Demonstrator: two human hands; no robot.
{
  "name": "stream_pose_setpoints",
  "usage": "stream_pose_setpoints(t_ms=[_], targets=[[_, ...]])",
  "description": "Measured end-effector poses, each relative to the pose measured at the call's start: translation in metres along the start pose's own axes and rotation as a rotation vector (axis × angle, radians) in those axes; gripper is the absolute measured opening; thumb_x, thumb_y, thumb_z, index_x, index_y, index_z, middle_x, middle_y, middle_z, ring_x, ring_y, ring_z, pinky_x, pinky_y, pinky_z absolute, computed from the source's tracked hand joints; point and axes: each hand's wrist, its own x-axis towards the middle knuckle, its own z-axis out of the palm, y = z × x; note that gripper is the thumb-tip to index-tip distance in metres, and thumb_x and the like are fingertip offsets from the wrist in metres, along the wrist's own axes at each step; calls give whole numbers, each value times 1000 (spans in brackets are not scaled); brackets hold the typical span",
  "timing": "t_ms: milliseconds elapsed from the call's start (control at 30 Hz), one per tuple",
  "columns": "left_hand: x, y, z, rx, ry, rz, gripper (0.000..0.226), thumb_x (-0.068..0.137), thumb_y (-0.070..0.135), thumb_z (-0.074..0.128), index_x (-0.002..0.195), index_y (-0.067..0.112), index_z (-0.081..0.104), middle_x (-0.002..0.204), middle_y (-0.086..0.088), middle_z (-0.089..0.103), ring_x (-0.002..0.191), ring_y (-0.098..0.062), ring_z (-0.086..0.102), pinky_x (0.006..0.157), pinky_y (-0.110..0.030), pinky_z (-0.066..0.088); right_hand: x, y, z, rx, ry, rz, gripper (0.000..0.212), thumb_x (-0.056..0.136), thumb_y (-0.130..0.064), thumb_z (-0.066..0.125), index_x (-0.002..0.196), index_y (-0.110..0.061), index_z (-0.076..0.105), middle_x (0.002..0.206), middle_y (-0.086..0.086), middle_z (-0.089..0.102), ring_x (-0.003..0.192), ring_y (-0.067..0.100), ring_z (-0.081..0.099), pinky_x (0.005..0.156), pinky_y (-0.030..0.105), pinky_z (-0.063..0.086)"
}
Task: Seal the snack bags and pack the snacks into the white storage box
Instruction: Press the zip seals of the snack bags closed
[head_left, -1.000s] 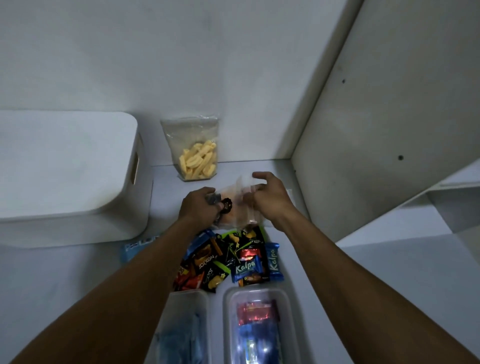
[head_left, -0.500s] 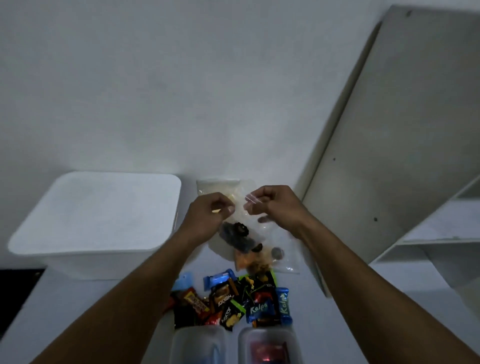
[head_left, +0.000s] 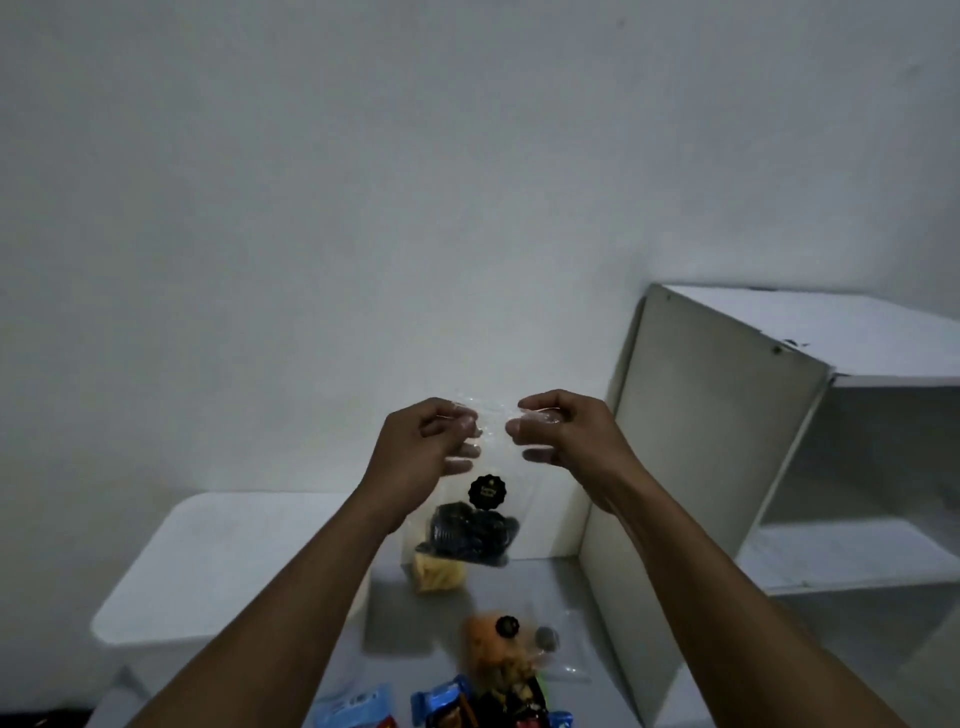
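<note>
Clear snack bag (head_left: 480, 512), pinched between hands (head_left: 418, 457)

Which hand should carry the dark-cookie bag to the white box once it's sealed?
Left, probably. The left hand and right hand both pinch the top of the clear bag, but the white storage box sits on the left, beside the left forearm; the right would have to cross over.

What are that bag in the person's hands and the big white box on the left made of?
The bag looks like thin clear plastic film, glossy: the wall shows through it, it glints near the top, and the dark cookies inside are plainly visible. The white box seems to be moulded plastic with a matte finish, judging by its rounded corners and even, dull surface; the dim light leaves that uncertain.
</note>
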Motion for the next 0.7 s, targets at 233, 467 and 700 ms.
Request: stream_pose_setpoints(t_ms=[233, 467, 700], targets=[[-8, 59, 5, -61, -15, 24, 14, 92, 14, 67, 99, 3, 70, 93, -14, 74, 77, -21, 72, 73, -39, 62, -5, -55, -6, -42, -76, -103, 14, 83, -7, 78, 94, -2, 72, 88, 10, 75, 78, 20, 72, 72, 33, 61], [-15, 97, 12, -69, 48, 118, 12, 93, 7, 64, 96, -3, 69, 88, -16, 73, 81, -21, 73, 73, -39, 62, -15, -87, -11, 45, -160, -109, 22, 88, -11, 73, 103, 3, 69, 98, 17, 76, 93, 27, 74, 79, 38, 61], [-17, 121, 18, -63, 93, 167, 14, 92, 5, 64, 96, -8, 67, 85, -16, 72, 79, -21, 73, 73, -38, 62, -14, -110, -13, 138, -201, -111, 7, 90, -3, 68, 94, 2, 69, 93, 21, 76, 80, 24, 75, 75, 33, 61]])
